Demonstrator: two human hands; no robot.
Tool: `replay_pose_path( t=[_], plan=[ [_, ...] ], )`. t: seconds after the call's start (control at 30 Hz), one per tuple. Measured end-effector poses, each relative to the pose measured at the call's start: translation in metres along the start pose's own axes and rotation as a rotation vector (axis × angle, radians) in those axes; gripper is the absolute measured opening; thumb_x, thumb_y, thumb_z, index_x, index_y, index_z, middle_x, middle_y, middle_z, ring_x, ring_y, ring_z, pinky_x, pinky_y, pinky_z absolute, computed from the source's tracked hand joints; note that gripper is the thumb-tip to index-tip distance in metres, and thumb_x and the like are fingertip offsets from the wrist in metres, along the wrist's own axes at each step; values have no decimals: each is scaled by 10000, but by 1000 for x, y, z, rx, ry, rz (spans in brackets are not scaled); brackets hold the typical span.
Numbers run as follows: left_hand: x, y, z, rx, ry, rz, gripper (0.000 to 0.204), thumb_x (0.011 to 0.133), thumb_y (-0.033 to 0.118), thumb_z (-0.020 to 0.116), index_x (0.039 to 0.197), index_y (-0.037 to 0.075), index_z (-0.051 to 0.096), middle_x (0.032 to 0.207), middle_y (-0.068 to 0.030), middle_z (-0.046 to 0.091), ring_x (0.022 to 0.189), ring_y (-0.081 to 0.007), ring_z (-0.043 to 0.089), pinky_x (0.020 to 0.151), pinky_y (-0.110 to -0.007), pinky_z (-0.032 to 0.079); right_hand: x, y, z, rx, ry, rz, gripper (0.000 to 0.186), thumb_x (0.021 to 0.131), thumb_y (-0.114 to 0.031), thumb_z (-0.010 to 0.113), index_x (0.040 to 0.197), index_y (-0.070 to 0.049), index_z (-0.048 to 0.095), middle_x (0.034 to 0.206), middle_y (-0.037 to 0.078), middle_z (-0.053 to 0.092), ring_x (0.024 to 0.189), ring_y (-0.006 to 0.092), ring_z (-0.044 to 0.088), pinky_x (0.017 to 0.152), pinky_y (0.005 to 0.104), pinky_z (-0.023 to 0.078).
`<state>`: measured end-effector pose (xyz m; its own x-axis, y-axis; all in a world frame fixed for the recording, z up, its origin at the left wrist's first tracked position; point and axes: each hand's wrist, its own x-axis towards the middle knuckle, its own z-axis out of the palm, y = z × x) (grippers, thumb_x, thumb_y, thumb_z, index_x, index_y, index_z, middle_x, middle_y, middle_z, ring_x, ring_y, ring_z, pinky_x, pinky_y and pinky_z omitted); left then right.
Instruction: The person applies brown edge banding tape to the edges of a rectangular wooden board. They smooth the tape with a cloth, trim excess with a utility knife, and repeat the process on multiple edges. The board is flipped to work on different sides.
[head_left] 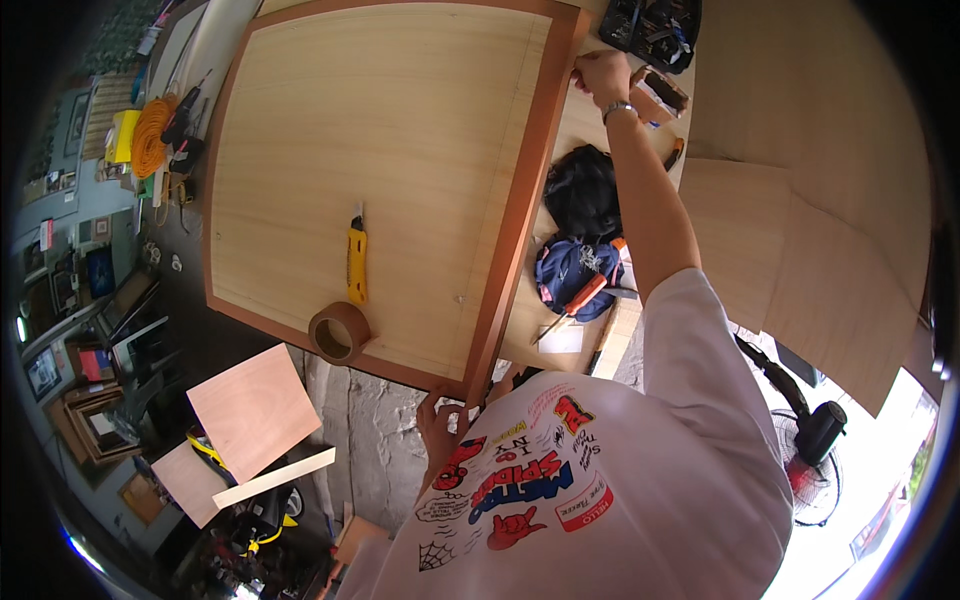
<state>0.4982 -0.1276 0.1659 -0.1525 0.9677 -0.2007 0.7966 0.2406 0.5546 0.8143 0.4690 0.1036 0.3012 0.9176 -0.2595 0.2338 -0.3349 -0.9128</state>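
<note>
A large wooden panel [400, 150] with brown tape [500, 290] along its borders lies before me. My right hand [603, 78] is reached out to the panel's far right edge, its fingers curled closed; whatever they pinch is too small to make out. At the near right corner, my left hand [440, 415] has bent fingers against the panel's edge, partly hidden by my shirt. A yellow utility knife [357, 262] with its blade out rests on the panel. Close to it, a roll of brown tape [345, 318] sits at the near border.
Right of the panel are a black tray [655, 30], a small open box [658, 95], a black bag [583, 195], a dark blue bag [570, 270] and a red-handled screwdriver [585, 295]. An orange coil [150, 135] lies left. Plywood pieces [255, 405] stand lower left; a fan [815, 450] lower right.
</note>
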Motion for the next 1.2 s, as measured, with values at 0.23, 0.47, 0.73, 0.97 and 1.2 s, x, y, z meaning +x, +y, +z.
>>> replay_pose_path(
  t=[0.23, 0.47, 0.73, 0.97, 1.2],
  plan=[
    [-1, 1, 1, -33, -18, -69, 134, 823, 94, 811, 902, 119, 707, 1357, -131, 578, 1269, -370, 521, 1039, -512, 385, 89, -22, 6, -538, 214, -45, 231, 845, -153, 730, 697, 22, 761, 684, 134, 745, 600, 183, 744, 591, 324, 616],
    [5, 16, -3, -49, -6, -124, 140, 820, 62, 806, 888, 85, 687, 1344, -136, 595, 1247, -358, 544, 1017, -478, 418, 124, -30, -4, -431, 167, -15, 256, 784, -164, 783, 873, 74, 755, 934, 250, 768, 953, 343, 773, 803, 392, 631],
    [8, 25, -3, -37, 31, -148, 127, 828, 51, 795, 877, 69, 679, 1325, -144, 613, 1226, -363, 565, 1005, -483, 436, 142, -11, 6, -401, 286, -52, 234, 825, -208, 753, 868, 21, 779, 874, 203, 772, 835, 296, 783, 726, 393, 634],
    [0, 22, 2, -14, 66, -115, 127, 838, 52, 786, 889, 81, 673, 1281, -152, 624, 1183, -361, 577, 981, -486, 444, 97, -16, 3, -465, 178, -122, 221, 853, -205, 703, 824, -5, 791, 748, 155, 757, 708, 233, 766, 658, 372, 610],
    [-3, 17, 7, -116, 79, -125, 156, 833, 46, 793, 916, 75, 664, 1140, -151, 665, 1074, -349, 628, 911, -460, 484, -78, 1, -19, -658, -130, -275, 286, 908, -256, 687, 744, -27, 740, 656, 160, 713, 655, 338, 728, 661, 454, 586]
  ],
)
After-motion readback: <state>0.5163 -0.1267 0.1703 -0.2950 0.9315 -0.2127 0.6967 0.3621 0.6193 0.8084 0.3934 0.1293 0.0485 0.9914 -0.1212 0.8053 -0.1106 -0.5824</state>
